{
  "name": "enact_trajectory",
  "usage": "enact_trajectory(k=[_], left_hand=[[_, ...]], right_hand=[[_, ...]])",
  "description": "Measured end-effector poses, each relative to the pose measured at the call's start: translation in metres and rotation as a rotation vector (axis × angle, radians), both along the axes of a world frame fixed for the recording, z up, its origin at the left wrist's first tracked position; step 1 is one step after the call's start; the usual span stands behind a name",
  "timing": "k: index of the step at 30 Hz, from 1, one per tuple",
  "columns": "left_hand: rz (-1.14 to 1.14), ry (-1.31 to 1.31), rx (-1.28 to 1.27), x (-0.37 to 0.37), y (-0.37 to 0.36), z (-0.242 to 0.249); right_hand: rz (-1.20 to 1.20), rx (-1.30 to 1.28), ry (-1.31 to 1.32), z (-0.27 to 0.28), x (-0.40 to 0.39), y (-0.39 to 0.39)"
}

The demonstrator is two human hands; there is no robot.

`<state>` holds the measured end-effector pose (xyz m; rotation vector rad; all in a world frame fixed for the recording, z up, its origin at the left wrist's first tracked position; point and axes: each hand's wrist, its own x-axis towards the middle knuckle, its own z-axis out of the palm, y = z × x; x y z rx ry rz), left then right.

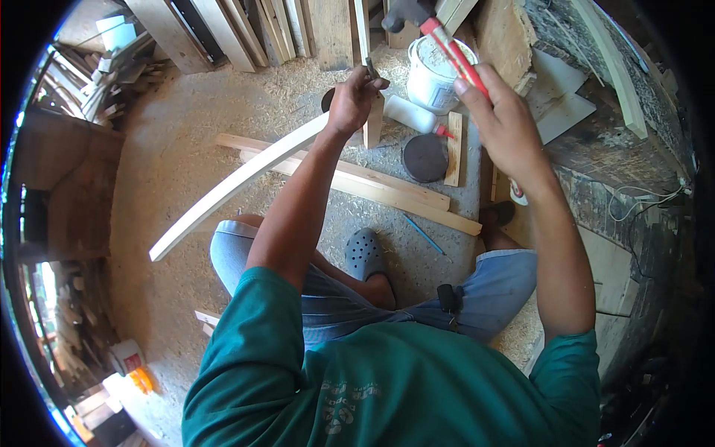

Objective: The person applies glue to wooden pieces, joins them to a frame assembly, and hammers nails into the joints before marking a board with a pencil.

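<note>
My right hand (509,127) is closed around the red handle of a hammer (463,65), which is raised with its dark head at the top of the view. My left hand (351,103) pinches a short dark metal piece (370,67), too small to name surely; it stands above the upper end of a short wooden block (373,123). A long pale wooden strip (238,186) runs from beneath my left hand down to the left, looking curved in this wide view. Where the strip meets the block is hidden by my hand.
Two wooden boards (387,190) lie on the floor before my legs, near a blue pencil (426,237). A white bucket (432,86), a white bottle with red cap (411,114) and a dark round disc (425,158) stand ahead right. Planks (331,33) lean at the back.
</note>
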<state>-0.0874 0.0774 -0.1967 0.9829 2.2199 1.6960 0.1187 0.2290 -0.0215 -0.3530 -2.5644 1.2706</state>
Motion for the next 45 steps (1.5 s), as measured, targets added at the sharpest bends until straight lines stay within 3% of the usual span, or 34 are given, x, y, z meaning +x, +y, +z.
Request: enact_trajectory(k=[6,12,15,18,20,21,22,24,27,31,34,36,37,40,44,45], left_hand=[[-0.010,0.058,-0.044,0.000,0.001,-0.001],[0.005,0.154,-0.076,-0.001,0.000,-0.002],[0.020,0.191,-0.100,-0.005,0.001,-0.008],[0.031,0.209,-0.104,-0.008,0.001,-0.013],[0.022,0.229,-0.099,-0.008,0.001,-0.014],[0.020,0.240,-0.099,-0.008,0.001,-0.013],[0.020,0.226,-0.078,-0.007,0.002,-0.013],[0.021,0.204,-0.033,-0.008,0.005,-0.013],[0.039,0.202,-0.051,-0.005,0.003,-0.009],[0.032,0.205,-0.044,-0.002,0.003,-0.006],[0.061,0.239,-0.095,-0.001,0.003,-0.003],[0.055,0.213,-0.084,0.000,0.002,-0.005],[0.052,0.204,-0.075,-0.002,0.003,-0.005],[0.036,0.224,-0.096,-0.001,0.002,-0.001],[0.052,-0.001,0.171,-0.024,-0.008,-0.013],[0.061,-0.007,0.109,-0.033,-0.025,-0.008]], right_hand=[[0.017,0.086,0.099,-0.029,-0.005,-0.002],[-0.008,-0.027,0.157,0.005,-0.010,-0.012],[-0.077,-0.104,0.555,0.049,-0.009,-0.036],[-0.055,-0.203,0.738,0.036,-0.013,-0.029],[-0.100,-0.051,0.683,-0.009,-0.021,-0.010],[-0.089,0.154,0.520,-0.033,-0.030,-0.009],[0.109,0.302,0.091,-0.057,-0.034,0.013],[0.109,0.467,-0.006,-0.049,-0.031,0.011],[0.039,0.368,0.069,-0.010,-0.025,0.002],[0.044,-0.187,0.625,0.059,-0.030,-0.019],[-0.024,-0.098,0.807,0.014,-0.027,-0.018],[-0.034,0.226,0.381,-0.041,-0.037,-0.003],[0.089,0.415,-0.136,-0.056,-0.041,0.007],[0.066,0.303,-0.083,-0.052,-0.028,0.013],[-0.041,0.176,-0.002,-0.052,-0.012,-0.006],[-0.050,0.167,-0.011,-0.059,-0.010,-0.009]])
